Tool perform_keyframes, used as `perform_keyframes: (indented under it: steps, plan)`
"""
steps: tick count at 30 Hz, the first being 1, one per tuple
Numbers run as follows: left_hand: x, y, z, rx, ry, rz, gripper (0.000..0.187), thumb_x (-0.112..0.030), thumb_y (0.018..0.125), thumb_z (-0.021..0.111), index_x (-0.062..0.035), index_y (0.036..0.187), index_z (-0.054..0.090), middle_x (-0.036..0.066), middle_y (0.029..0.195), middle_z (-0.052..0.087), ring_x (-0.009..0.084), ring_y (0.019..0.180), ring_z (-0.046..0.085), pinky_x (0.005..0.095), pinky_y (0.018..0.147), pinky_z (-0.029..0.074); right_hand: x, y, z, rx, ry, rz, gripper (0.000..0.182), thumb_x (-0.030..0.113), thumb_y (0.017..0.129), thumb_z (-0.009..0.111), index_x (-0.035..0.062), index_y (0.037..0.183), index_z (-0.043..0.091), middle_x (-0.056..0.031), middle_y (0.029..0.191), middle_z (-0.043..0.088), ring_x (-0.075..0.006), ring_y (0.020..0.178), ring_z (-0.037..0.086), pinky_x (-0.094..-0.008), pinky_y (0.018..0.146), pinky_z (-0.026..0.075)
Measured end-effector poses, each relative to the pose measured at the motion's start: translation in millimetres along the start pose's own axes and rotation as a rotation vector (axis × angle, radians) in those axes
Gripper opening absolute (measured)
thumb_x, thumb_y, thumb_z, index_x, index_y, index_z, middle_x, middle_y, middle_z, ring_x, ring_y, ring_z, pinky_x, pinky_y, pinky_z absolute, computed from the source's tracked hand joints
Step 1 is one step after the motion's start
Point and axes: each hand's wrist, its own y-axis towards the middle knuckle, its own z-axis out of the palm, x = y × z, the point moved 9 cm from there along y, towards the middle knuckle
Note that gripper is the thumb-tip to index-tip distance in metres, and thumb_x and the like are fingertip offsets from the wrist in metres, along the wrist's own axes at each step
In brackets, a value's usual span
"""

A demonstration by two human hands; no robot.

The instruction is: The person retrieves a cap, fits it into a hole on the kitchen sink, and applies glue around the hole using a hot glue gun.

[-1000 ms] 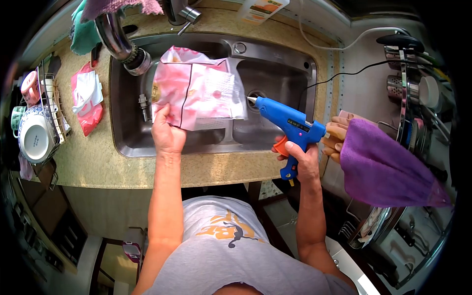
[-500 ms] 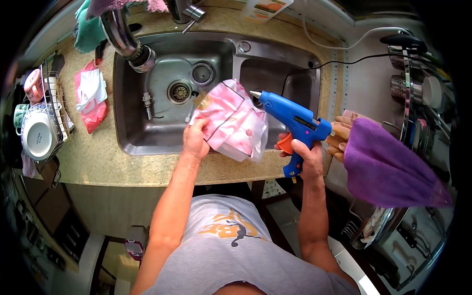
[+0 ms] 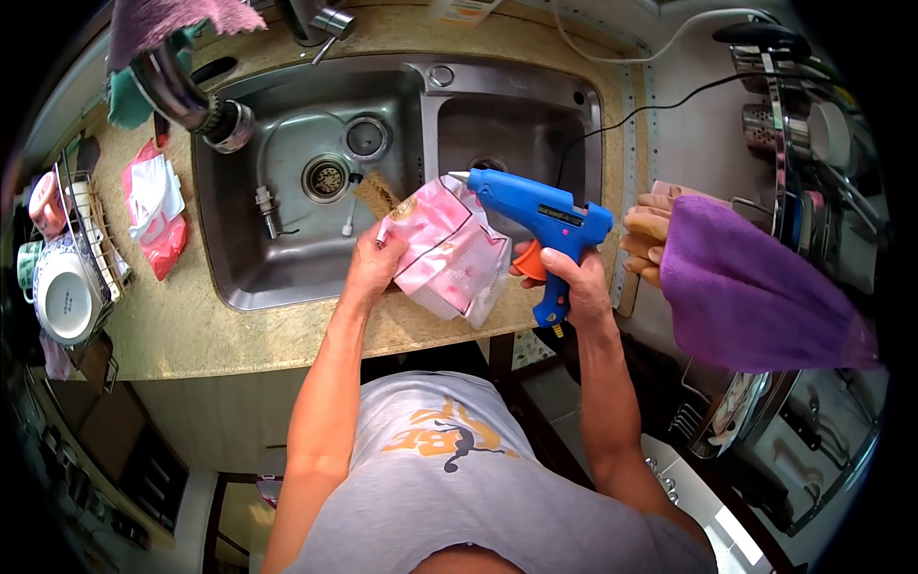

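Pinched in my left hand [image 3: 376, 262] is the left edge of a pink and white plastic packet [image 3: 448, 251], held over the sink's front edge. My right hand [image 3: 579, 285] is wrapped round the handle of a blue glue gun [image 3: 535, 209], with fingers by its orange trigger [image 3: 530, 260]. The gun's pale nozzle points left, at the packet's upper right edge; whether they touch I cannot tell. Its black cord runs off to the right. A brown scrubbing pad [image 3: 376, 194] lies in the sink, just beyond the packet.
A double steel sink [image 3: 287, 287] fills the counter [image 3: 191, 335]. Its tap [image 3: 172, 86] hangs at upper left. A dish rack [image 3: 96, 230] and a red and white bag [image 3: 156, 215] are at left. A purple cloth [image 3: 755, 287] and a wooden-looking hand [image 3: 648, 234] are at right.
The packet has tilted and dropped slightly against the sink, and the glue gun has moved along with it. The view has shifted, so more of the brown pad shows.
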Motion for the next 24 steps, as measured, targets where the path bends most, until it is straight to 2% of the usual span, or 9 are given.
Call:
perform_keyframes:
  steps: [2, 5, 7, 9, 11, 13, 16, 22, 24]
  plan:
    - [3, -3, 5, 0.014, 0.018, -0.071, 0.039, -0.006, 0.091, 0.063, 0.0026, 0.128, 0.068, 0.006, 0.105, 0.073, 0.0123, 0.088, 0.066, 0.0282, 0.08, 0.054, -5, 2, -2, -0.027, 0.003, -0.011, 0.06, 0.026, 0.089, 0.078, -0.0057, 0.135, 0.058, -0.0188, 0.112, 0.073, -0.027, 0.095, 0.076, -0.0343, 0.076, 0.064]
    - [13, -6, 0, -0.027, -0.038, -0.089, 0.05, -0.008, 0.089, 0.071, 0.0053, 0.136, 0.06, 0.013, 0.117, 0.072, 0.0173, 0.098, 0.069, 0.0304, 0.087, 0.056, -1, -1, -9, -0.104, -0.178, -0.092, 0.049, 0.031, 0.086, 0.085, -0.0011, 0.12, 0.069, -0.0078, 0.104, 0.072, -0.0123, 0.083, 0.067, -0.0271, 0.073, 0.055]
    - [18, -5, -8, -0.047, -0.082, -0.031, 0.064, -0.016, 0.09, 0.077, 0.0065, 0.145, 0.052, 0.017, 0.125, 0.069, 0.0207, 0.105, 0.068, 0.0315, 0.089, 0.056, -8, -4, -13, -0.109, -0.2, -0.038, 0.047, 0.03, 0.086, 0.086, -0.0003, 0.118, 0.07, -0.0072, 0.103, 0.072, -0.0118, 0.084, 0.067, -0.0273, 0.074, 0.055]
    - [22, -2, -16, -0.081, -0.031, -0.029, 0.065, -0.023, 0.092, 0.077, 0.0035, 0.146, 0.052, 0.016, 0.125, 0.068, 0.0192, 0.102, 0.069, 0.0304, 0.084, 0.057, -16, -5, -15, -0.099, -0.241, 0.065, 0.043, 0.026, 0.086, 0.087, 0.0008, 0.118, 0.072, -0.0067, 0.102, 0.073, -0.0125, 0.089, 0.067, -0.0292, 0.08, 0.055]
    - [17, -2, -20, -0.12, 0.017, -0.026, 0.067, -0.03, 0.094, 0.077, 0.0005, 0.148, 0.052, 0.014, 0.124, 0.068, 0.0178, 0.098, 0.07, 0.0293, 0.079, 0.058, -17, -5, -14, -0.104, -0.237, 0.015, 0.043, 0.024, 0.086, 0.086, 0.0007, 0.119, 0.072, -0.0069, 0.104, 0.074, -0.0134, 0.091, 0.068, -0.03, 0.082, 0.055]
    - [12, -8, -21, -0.179, -0.026, -0.118, 0.063, -0.038, 0.099, 0.069, 0.0057, 0.142, 0.056, 0.017, 0.125, 0.069, 0.0211, 0.11, 0.066, 0.0325, 0.092, 0.053, -17, -5, -13, -0.104, -0.234, -0.035, 0.043, 0.023, 0.086, 0.086, 0.0006, 0.12, 0.072, -0.007, 0.106, 0.075, -0.0142, 0.093, 0.069, -0.0308, 0.085, 0.056]
    - [26, 2, -34, -0.225, -0.005, -0.023, 0.059, -0.043, 0.104, 0.06, 0.0065, 0.136, 0.061, 0.017, 0.124, 0.07, 0.0224, 0.109, 0.066, 0.0351, 0.096, 0.051, -15, -4, -12, -0.098, -0.213, -0.1, 0.043, 0.021, 0.087, 0.086, 0.001, 0.122, 0.071, -0.0073, 0.109, 0.075, -0.0154, 0.099, 0.069, -0.0324, 0.09, 0.055]
    - [30, 2, -58, -0.414, 0.167, 0.082, 0.055, -0.044, 0.108, 0.052, 0.0058, 0.123, 0.069, 0.021, 0.116, 0.073, 0.0274, 0.108, 0.066, 0.0384, 0.097, 0.049, -24, -2, -15, -0.065, -0.191, -0.007, 0.051, 0.024, 0.087, 0.084, -0.0011, 0.127, 0.067, -0.0083, 0.116, 0.072, -0.0158, 0.103, 0.068, -0.0329, 0.094, 0.054]
    - [20, -3, -61, -0.489, 0.206, 0.105, 0.053, -0.042, 0.109, 0.051, 0.0057, 0.118, 0.07, 0.018, 0.105, 0.074, 0.0258, 0.101, 0.066, 0.0384, 0.093, 0.05, -29, -1, -19, -0.061, -0.058, 0.006, 0.053, 0.022, 0.087, 0.083, -0.0005, 0.131, 0.063, -0.0077, 0.118, 0.07, -0.0152, 0.106, 0.067, -0.0326, 0.096, 0.054]
